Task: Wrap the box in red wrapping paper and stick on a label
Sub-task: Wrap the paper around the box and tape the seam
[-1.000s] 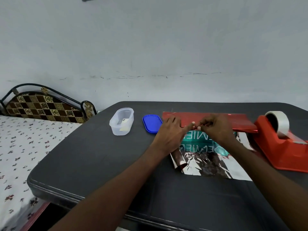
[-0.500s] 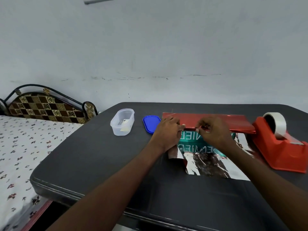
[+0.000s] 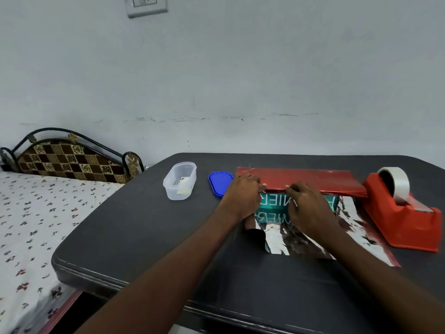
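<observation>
head view: box (image 3: 274, 204) lettering partly behind both hands (image 3: 277, 201)

On the dark worktop (image 3: 144, 237), both hands pinch the near edge of the red paper (image 3: 313, 180) folded over the green box (image 3: 274, 203), left hand (image 3: 243, 198) nearer the blue lid (image 3: 220, 183), right hand (image 3: 308, 208) beside it.

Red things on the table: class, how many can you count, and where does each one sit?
2. The red wrapping paper lies folded over the box at the far side, both hands at its edge. The red tape dispenser stands at the right, beside it. More may be hidden.
</observation>
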Demonstrator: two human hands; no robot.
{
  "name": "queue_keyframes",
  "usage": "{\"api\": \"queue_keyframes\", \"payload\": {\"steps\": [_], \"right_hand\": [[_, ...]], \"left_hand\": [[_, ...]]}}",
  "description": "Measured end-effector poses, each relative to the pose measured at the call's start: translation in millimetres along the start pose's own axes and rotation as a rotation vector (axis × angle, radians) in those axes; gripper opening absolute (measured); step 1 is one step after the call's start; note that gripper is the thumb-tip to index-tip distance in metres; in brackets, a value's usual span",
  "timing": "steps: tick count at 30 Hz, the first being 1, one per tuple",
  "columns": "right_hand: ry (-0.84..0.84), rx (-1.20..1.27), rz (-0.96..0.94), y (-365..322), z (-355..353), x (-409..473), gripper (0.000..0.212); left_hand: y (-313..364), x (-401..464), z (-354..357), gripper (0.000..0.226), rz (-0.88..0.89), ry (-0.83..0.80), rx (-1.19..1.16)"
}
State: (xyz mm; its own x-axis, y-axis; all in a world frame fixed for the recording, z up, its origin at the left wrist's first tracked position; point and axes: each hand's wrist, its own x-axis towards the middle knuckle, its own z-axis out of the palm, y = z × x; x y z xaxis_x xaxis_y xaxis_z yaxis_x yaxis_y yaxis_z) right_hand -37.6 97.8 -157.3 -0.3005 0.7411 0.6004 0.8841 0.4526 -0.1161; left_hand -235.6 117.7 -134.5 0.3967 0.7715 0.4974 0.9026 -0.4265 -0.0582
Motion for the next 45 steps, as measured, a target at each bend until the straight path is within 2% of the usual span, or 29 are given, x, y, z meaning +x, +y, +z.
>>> {"api": "queue_keyframes", "payload": {"steps": [5, 9, 11, 12, 15, 17, 20, 23, 27, 31, 33, 36, 39, 40, 42, 44, 45], "right_hand": [[-0.071, 0.047, 0.038, -7, -10, 0, 0.042], [0.106, 0.211, 0.183, -12, -19, -12, 0.025], [0.184, 0.364, 0.401, -15, -19, -17, 0.013], [0.161, 0.494, 0.561, -14, -17, -16, 0.012], [-0.001, 1.117, 1.021, -11, -19, -8, 0.010], [-0.024, 1.278, 1.119, -8, -22, -6, 0.009], [-0.040, 1.263, 1.096, -7, -23, -6, 0.010], [-0.078, 1.226, 1.067, 3, -21, -1, 0.011], [-0.105, 1.250, 1.067, 13, -15, 10, 0.015], [-0.133, 1.217, 1.055, 27, -15, 24, 0.029], [-0.212, 1.145, 1.040, 33, -15, 33, 0.030], [-0.344, 0.983, 1.004, 46, -23, 47, 0.017], [-0.495, 0.856, 0.967, 59, -26, 63, 0.012], [-0.543, 0.838, 0.958, 61, -26, 67, 0.014], [-0.613, 0.783, 0.917, 61, -24, 78, 0.019], [-0.680, 0.694, 0.824, 60, -22, 89, 0.021], [-0.722, 0.664, 0.773, 61, -21, 93, 0.020]], "left_hand": [[-5, 6, -11, 0.034, -0.087, -0.048, -0.154], [-2, 21, -20, 0.030, -0.255, 0.010, -0.282], [1, 32, -22, 0.030, -0.281, -0.007, -0.313], [4, 39, -24, 0.031, -0.280, -0.043, -0.349], [18, 67, -23, 0.049, -0.243, -0.233, -0.350], [30, 83, -18, 0.064, -0.206, -0.353, -0.271], [35, 106, -3, 0.074, -0.244, -0.497, -0.223], [29, 125, 10, 0.066, -0.292, -0.601, -0.220], [14, 135, 10, 0.045, -0.292, -0.620, -0.233], [5, 135, 3, 0.048, -0.299, -0.624, -0.207], [-1, 133, 6, 0.044, -0.323, -0.627, -0.218], [-5, 125, 1, 0.042, -0.352, -0.623, -0.222], [0, 108, -15, 0.036, -0.345, -0.625, -0.197], [1, 102, -19, 0.030, -0.362, -0.633, -0.232], [2, 85, -28, 0.034, -0.390, -0.615, -0.328], [2, 69, -32, 0.036, -0.442, -0.642, -0.465], [4, 62, -33, 0.030, -0.471, -0.640, -0.528]]}}
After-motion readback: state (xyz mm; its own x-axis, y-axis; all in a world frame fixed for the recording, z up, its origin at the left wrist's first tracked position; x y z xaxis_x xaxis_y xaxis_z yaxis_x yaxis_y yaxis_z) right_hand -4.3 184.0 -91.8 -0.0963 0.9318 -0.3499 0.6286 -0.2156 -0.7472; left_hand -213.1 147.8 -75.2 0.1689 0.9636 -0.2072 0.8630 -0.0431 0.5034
